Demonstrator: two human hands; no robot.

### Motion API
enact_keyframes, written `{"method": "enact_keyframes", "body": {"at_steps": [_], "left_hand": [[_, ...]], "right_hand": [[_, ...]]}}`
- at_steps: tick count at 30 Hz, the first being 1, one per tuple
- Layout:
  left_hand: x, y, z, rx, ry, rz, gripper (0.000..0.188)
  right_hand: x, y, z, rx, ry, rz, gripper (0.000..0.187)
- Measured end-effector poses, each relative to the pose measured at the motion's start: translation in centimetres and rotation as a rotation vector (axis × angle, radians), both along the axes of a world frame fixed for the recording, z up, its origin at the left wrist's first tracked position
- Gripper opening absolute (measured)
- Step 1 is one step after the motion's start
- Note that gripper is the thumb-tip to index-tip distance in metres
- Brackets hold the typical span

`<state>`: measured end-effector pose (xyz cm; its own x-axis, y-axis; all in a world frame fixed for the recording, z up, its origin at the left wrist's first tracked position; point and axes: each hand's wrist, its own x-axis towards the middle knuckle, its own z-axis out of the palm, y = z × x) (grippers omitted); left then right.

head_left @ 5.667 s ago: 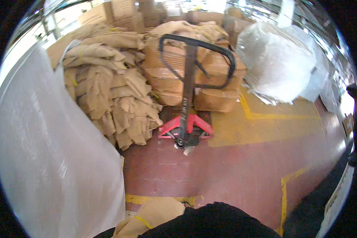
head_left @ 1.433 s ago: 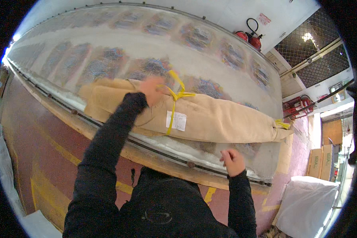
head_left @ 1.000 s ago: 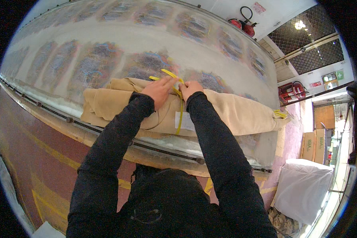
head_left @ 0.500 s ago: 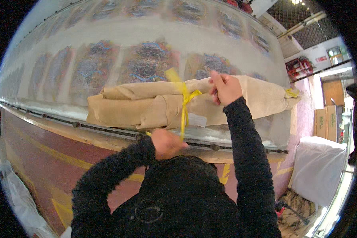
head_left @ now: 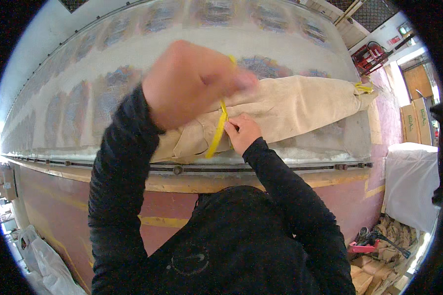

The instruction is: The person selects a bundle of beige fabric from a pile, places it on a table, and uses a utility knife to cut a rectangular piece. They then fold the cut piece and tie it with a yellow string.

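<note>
A long tan cloth bundle [head_left: 305,105] lies across the near side of the table [head_left: 192,35]. A yellow tie strip [head_left: 216,135] goes round its middle, and more yellow strip binds its right end. My right hand [head_left: 244,133] is closed, pinching the strip at the front of the bundle. Raised above the bundle's left part, my left hand [head_left: 187,86] is blurred by motion, its fingers curled round the strip's upper length, which shows above and below them. This hand covers the bundle's left part and some of the strip.
Patterned patches cover the tabletop in rows. A dark rail [head_left: 261,168] with knobs runs along its near edge. To the right stand a white-covered stack [head_left: 411,182], cardboard boxes [head_left: 416,122] and a red rack [head_left: 371,56]. White plastic sheeting [head_left: 49,260] lies at lower left.
My left hand has risen from the table's front edge to above the bundle, pulling the strip upward. My right hand has come down and left from the bundle's top to the strip.
</note>
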<state>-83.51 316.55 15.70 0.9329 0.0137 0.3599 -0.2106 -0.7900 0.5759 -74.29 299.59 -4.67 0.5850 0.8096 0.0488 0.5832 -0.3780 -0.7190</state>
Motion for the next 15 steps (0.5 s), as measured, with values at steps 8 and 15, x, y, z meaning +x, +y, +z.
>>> {"method": "enact_keyframes", "body": {"at_steps": [8,15], "left_hand": [[1.8,7.7,-11.2,0.057,0.114,0.123,0.021],[4.0,3.0,-24.7,-0.009,-0.055,-0.055,0.025]], "right_hand": [[1.1,-2.2,-1.8,0.147,0.237,0.097,0.019],[1.7,2.5,0.6,-0.122,-0.010,-0.181,0.032]]}}
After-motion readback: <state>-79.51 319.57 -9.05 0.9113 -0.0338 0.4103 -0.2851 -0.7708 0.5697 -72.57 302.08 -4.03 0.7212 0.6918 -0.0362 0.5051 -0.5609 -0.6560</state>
